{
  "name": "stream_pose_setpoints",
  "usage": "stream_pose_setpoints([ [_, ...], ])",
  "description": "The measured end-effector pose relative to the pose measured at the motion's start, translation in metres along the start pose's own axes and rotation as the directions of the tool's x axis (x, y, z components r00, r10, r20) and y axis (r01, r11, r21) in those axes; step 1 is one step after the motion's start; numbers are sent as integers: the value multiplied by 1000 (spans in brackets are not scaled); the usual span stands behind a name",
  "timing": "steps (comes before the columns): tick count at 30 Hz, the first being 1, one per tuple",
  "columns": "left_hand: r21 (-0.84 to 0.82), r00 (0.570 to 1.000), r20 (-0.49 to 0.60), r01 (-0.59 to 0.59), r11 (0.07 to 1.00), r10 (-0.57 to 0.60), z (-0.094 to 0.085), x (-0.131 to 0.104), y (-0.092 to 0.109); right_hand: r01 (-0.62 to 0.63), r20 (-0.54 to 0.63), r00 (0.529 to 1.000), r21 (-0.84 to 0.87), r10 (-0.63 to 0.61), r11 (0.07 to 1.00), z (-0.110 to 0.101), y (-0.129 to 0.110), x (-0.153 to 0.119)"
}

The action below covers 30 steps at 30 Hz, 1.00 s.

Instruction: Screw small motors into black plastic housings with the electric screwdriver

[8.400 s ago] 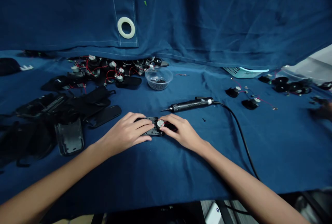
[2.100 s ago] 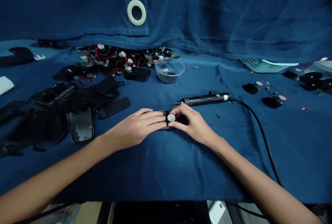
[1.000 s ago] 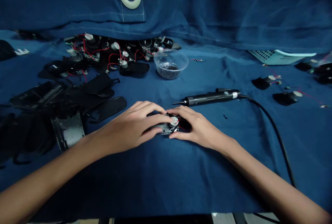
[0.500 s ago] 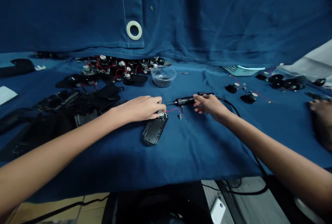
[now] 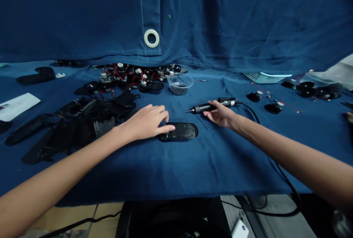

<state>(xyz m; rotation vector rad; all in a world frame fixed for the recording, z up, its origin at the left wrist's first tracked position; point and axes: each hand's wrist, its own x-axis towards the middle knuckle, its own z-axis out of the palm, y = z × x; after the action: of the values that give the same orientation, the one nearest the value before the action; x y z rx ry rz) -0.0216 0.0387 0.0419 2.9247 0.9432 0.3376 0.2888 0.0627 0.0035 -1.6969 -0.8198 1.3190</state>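
Above the blue surface (image 5: 176, 173), the left hand (image 5: 147, 122) is steadying while the right hand (image 5: 223, 116) is gripping the electric screwdriver (image 5: 200, 108).
Left grip is narrow, pinching the left end of the black shell (image 5: 183, 130); anything under those fingers is staying hidden. Shell is lying about midway between the surface's near and far edges; right grip is holding the driver's body slightly closer to the far edge, can't tell if it's resting on the cloth. Clear bowl (image 5: 180, 81) is sitting near the far edge, holding tiny dark pieces (image 5: 179, 89). For good handling, left should be pinning the shell flat, fingers clear of the bit (image 5: 188, 111); right should be holding firmly, not scraping the shell.
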Motion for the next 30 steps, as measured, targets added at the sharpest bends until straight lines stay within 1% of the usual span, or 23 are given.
stream_pose_setpoints([
  [2,-95,996,-71,54,994,-61,-7,18,-12,11,-2,1000,127,-11,992,1,6,-6],
  [4,-142,982,-152,87,986,-108,-14,48,-30,69,-8,998,267,-70,961,1,12,-11],
  [5,-146,976,-186,87,985,-113,-17,67,-41,100,-7,995,352,-104,931,1,14,-13],
  [7,-99,963,-233,114,989,-134,-20,109,-61,103,7,991,566,-130,818,-2,16,-14],
  [8,-62,967,-205,138,988,-148,-20,130,-70,97,-2,992,638,-124,764,-4,16,-14],
  [9,-31,977,-123,169,985,-172,-19,151,-78,92,-14,993,688,-114,720,-7,16,-13],
  [10,-10,981,15,192,981,-192,-15,171,-85,98,-32,994,711,-107,696,-10,16,-13],
  [12,-16,961,214,185,983,-177,-4,205,-96,117,-65,993,726,-102,678,-16,15,-13],
  [14,-33,922,361,167,985,-144,11,228,-103,137,-78,990,719,-117,681,-21,15,-14],
  [15,-37,904,407,160,987,-131,19,236,-106,152,-82,988,711,-134,686,-21,15,-15],
  [17,-33,883,455,144,989,-113,33,244,-111,190,-82,979,693,-185,696,-21,15,-19],
  [19,-32,879,467,125,992,-95,43,247,-116,238,-76,964,673,-255,700,-19,15,-23],
  [21,-39,876,476,112,993,-80,47,246,-121,273,-56,948,654,-315,705,-17,15,-26],
  [23,-41,871,484,114,993,-80,48,246,-123,296,-43,935,638,-351,711,-16,16,-29],
  [26,-36,880,465,132,991,-100,45,247,-122,283,-17,935,642,-355,713,-15,16,-33],
  [28,-48,900,422,143,989,-110,41,247,-119,266,3,935,656,-354,707,-15,15,-34],
  [30,-68,931,347,149,986,-117,36,247,-115,259,13,934,663,-357,702,-15,14,-35],
])
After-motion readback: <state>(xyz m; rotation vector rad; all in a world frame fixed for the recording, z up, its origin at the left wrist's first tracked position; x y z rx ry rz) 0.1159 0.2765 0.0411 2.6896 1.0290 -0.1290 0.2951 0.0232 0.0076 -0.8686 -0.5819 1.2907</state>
